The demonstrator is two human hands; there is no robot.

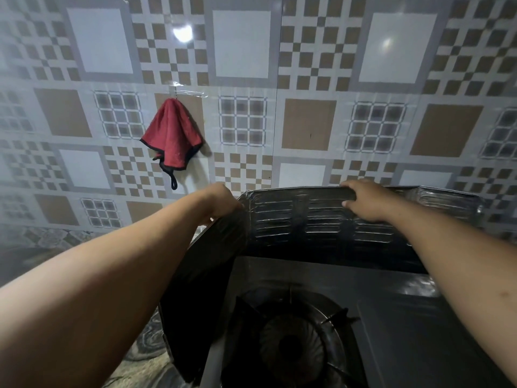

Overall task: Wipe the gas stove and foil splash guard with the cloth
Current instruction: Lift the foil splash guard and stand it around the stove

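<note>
Two bare hands grip the crinkled silver foil splash guard [321,219] standing round the black gas stove [391,317], left hand [223,201] at its corner fold, right hand [366,201] curled over its top edge, while the red black-trimmed cloth [173,135] hangs unused on the tiled wall [307,65]; steadying the flimsy foil gently before fetching the cloth seems wise.

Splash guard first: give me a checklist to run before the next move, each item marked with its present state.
1. Left hand grips the foil splash guard at its left fold: ok.
2. Right hand holds the guard's top edge: ok.
3. Red cloth in hand for wiping: not ok, it hangs on the tiled wall.
4. Gas stove top free of pots: ok.
5. Burner off: cannot tell for certain, though no flame shows.
</note>
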